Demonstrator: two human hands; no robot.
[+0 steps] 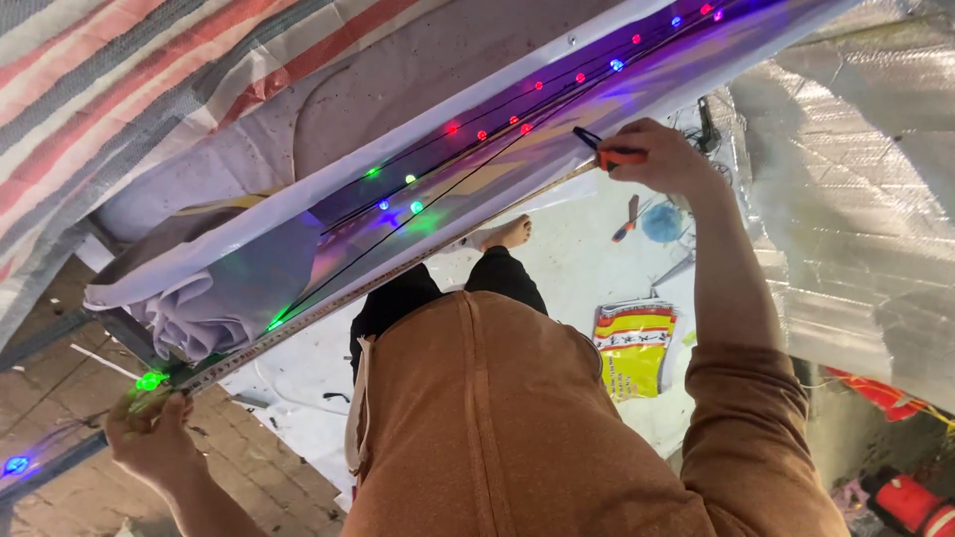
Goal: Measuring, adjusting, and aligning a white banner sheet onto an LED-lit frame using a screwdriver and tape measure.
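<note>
So my right hand [665,157], upper right of the frame, is closed on an orange-handled marker [609,152], tip against a long thin strip [398,276]. That strip runs diagonally down to lower left, where my left hand [151,436] pinches its end. Above it lies a string of lit coloured bulbs [477,132] on shiny white sheet [249,214].

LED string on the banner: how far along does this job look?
Done: the LED string lies lit along the banner. In hand: a long thin strip is stretched beside it, the left hand gripping one end and the right hand holding an orange-handled tool at the other. Left: the banner's rolled end is bunched up; any fixing of the lights cannot be seen.
</note>
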